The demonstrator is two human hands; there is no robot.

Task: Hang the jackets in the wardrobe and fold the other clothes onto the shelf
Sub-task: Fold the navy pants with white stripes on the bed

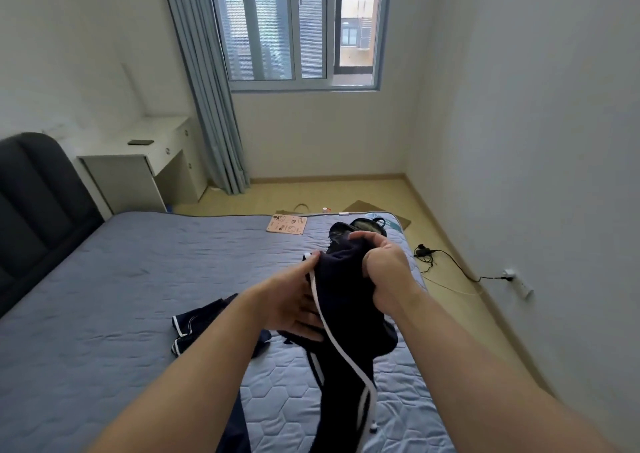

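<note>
Both my hands, left (pixel 294 305) and right (pixel 384 272), fingers clamped on navy garment (pixel 346 314), lifted above bed (pixel 121 279).

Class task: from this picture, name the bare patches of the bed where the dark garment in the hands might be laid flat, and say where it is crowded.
Free: the wide stretch of mattress between the headboard and the left hand. Crowded: the far right corner, with a dark bag and pink sheet, and under the hands, where the dark garment trails.
</note>
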